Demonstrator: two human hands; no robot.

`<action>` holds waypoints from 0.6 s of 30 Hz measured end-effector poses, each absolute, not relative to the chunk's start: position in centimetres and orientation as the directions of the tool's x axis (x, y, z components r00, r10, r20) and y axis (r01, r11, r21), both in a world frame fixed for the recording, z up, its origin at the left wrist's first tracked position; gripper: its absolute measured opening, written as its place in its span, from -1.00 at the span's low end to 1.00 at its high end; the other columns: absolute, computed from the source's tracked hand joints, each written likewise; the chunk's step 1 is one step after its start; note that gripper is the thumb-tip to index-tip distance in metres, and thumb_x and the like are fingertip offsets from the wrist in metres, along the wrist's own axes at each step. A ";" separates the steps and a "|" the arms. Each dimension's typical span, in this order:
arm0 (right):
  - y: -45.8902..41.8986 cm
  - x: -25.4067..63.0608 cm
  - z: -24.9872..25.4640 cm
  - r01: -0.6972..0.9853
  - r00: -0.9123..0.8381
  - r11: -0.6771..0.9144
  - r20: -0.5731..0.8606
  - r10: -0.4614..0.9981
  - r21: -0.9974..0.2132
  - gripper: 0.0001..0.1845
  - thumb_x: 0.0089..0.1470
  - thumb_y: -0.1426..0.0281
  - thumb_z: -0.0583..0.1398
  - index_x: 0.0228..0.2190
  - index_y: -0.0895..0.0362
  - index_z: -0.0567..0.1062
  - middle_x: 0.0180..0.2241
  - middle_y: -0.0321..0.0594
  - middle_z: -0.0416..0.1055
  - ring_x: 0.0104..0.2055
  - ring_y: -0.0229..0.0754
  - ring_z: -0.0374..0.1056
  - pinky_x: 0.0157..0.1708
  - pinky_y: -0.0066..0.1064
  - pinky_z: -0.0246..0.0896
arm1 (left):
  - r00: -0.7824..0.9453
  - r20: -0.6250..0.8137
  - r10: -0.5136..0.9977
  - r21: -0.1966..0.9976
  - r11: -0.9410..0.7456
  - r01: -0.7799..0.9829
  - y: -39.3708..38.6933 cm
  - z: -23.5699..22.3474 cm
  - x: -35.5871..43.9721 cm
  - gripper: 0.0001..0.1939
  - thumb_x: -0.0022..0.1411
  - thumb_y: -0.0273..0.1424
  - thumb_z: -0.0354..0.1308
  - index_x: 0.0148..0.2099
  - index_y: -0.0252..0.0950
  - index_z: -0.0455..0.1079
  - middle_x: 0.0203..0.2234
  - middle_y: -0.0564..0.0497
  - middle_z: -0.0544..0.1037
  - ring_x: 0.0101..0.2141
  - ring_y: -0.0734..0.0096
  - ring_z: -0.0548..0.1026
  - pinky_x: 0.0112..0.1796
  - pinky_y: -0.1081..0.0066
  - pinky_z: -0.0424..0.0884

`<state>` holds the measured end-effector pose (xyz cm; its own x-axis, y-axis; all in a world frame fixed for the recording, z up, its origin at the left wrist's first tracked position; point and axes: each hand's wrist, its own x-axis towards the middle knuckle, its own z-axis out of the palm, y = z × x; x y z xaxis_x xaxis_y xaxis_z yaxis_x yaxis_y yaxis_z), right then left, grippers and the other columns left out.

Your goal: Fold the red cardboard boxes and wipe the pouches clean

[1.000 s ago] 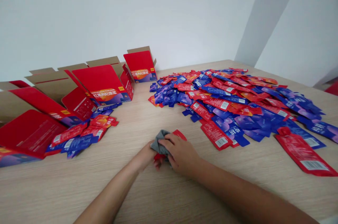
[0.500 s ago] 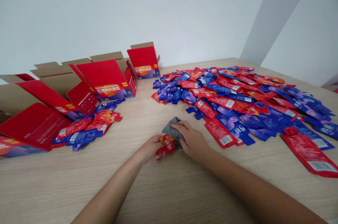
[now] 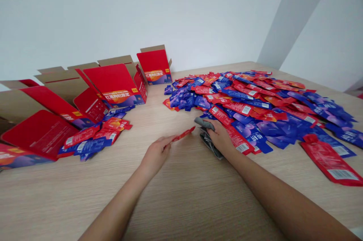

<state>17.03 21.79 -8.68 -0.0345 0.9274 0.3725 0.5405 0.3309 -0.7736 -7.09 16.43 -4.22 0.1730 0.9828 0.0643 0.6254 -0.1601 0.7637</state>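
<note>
My left hand (image 3: pixel 157 153) pinches one end of a red sachet (image 3: pixel 183 134), which is turned nearly edge-on and points toward the right. Opposite it, my right hand (image 3: pixel 217 135) is closed on a folded grey cloth (image 3: pixel 209 140). The cloth and the sachet are apart, with a small gap between them. Just beyond my right hand begins a large pile of red and blue sachets (image 3: pixel 245 109). A smaller heap of the same sachets (image 3: pixel 98 136) lies to the left of my left hand.
Open red cartons (image 3: pixel 115 84) stand along the left side of the wooden table (image 3: pixel 170 210), flaps raised. One more carton (image 3: pixel 155 67) stands alone at the back, near the wall. A single red sachet (image 3: pixel 330 159) lies at the right front of the pile.
My hands have moved apart. The cloth, which was against the red sachet, has gone right with my right hand, and the sachet has turned edge-on in my left hand.
</note>
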 end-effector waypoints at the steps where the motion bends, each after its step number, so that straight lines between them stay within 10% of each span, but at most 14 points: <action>1: 21.9 17.0 -8.9 0.480 0.014 0.325 0.378 0.926 -0.815 -0.60 -0.01 0.48 0.00 -0.13 0.07 0.42 -0.12 -0.20 0.39 -0.03 -0.12 0.27 0.02 -0.20 0.12 | 0.179 0.119 0.977 0.704 -0.210 0.679 16.4 -4.2 -7.2 -0.65 0.09 -0.50 -0.03 -0.11 -0.24 0.47 -0.45 0.01 0.45 -0.37 0.39 0.40 -0.26 0.38 0.33; 7: 21.4 16.3 -8.5 0.401 0.005 0.363 0.399 0.917 -0.841 -0.60 0.00 0.46 0.01 -0.09 0.07 0.39 -0.09 -0.19 0.37 -0.01 -0.11 0.25 0.03 -0.16 0.10 | 0.074 -0.156 0.985 0.862 0.100 0.496 17.3 -6.0 -7.3 -0.45 -0.07 -0.60 -0.02 0.04 -0.32 0.30 -0.44 0.03 0.47 -0.47 0.46 0.41 -0.44 0.47 0.32; 18: 16.0 11.0 -5.9 0.748 -0.565 0.561 0.101 0.819 -0.355 -0.45 0.00 0.50 0.03 0.07 0.08 0.25 0.08 -0.05 0.17 -0.14 -0.08 0.31 -0.27 -0.31 0.25 | 0.195 -0.361 0.912 0.932 0.347 0.106 17.0 -7.3 -5.6 -0.53 -0.17 -0.46 0.12 -0.11 -0.35 0.19 -0.77 0.27 0.26 -0.80 0.70 0.07 -0.74 0.61 -0.16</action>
